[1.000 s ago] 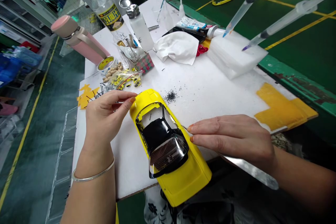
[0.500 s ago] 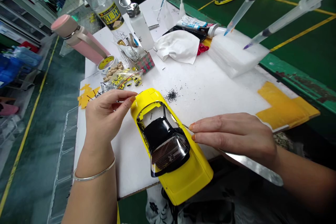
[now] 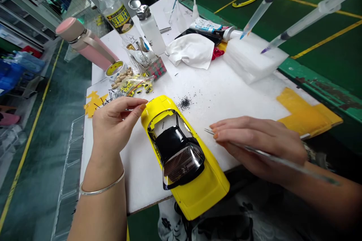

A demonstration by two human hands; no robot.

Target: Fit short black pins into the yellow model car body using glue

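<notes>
A yellow model car body [image 3: 207, 182] with a black roof and clear windows lies aslant over the near edge of the white board. My left hand [image 3: 117, 120] pinches its far end between thumb and fingers. To the right of the car, my right hand [image 3: 260, 141] is closed on metal tweezers [image 3: 288, 162]; their tips point left, a short way from the car's side. What the tips hold, if anything, is too small to make out. Beyond the car is a scatter of tiny black pieces [image 3: 185, 102].
Along the back stand a pink flask [image 3: 85, 43], a clear bottle [image 3: 115, 11] and a pump bottle [image 3: 152, 30]. A white cloth [image 3: 190, 49] lies mid-board. Two syringes stick into a white foam block [image 3: 254, 58]. Left are a tape roll [image 3: 115, 69] and bagged yellow parts [image 3: 135, 84].
My right hand has drawn back to the right, taking the tweezers off the car's side and turning them edge-on. My left hand and the car have stayed put.
</notes>
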